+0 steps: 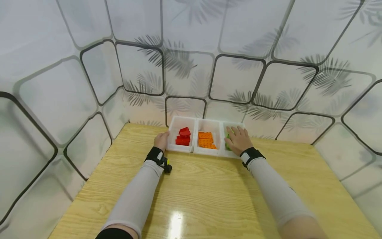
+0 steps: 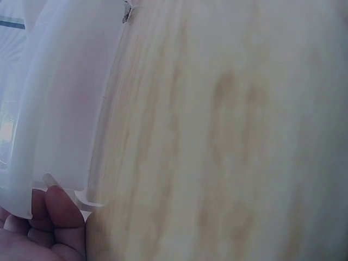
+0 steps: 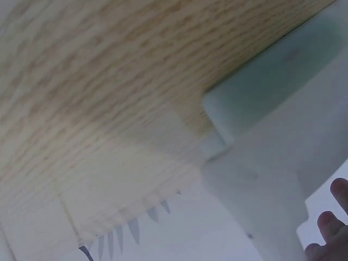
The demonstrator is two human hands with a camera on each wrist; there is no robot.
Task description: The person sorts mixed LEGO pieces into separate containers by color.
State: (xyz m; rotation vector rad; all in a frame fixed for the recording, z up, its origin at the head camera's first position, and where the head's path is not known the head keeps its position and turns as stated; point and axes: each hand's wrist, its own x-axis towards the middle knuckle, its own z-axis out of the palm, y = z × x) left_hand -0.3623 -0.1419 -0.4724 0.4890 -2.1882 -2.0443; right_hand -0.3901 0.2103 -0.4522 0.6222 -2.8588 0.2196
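Note:
Three white plastic bins stand side by side at the back of the table. Red toy bricks (image 1: 183, 139) lie in the left bin (image 1: 180, 122), orange ones (image 1: 205, 141) in the middle bin (image 1: 208, 124). At the left bin's outer end, my left hand (image 1: 161, 140) grips the wall; the left wrist view shows curled fingers (image 2: 62, 209) at its rim. Over the right bin (image 1: 229, 154) lies my right hand (image 1: 239, 141), its fingers spread and reaching in. That hand partly hides the green bricks (image 1: 227, 142). Only its fingertips (image 3: 330, 227) show in the right wrist view, beyond the bin's wall.
The light wooden table (image 1: 209, 186) extends in front of the bins. Patterned curtain walls (image 1: 186, 76) close in behind and at both sides, near the bins' back edge. Both wrists wear black straps, the left one with a small camera (image 1: 166, 165).

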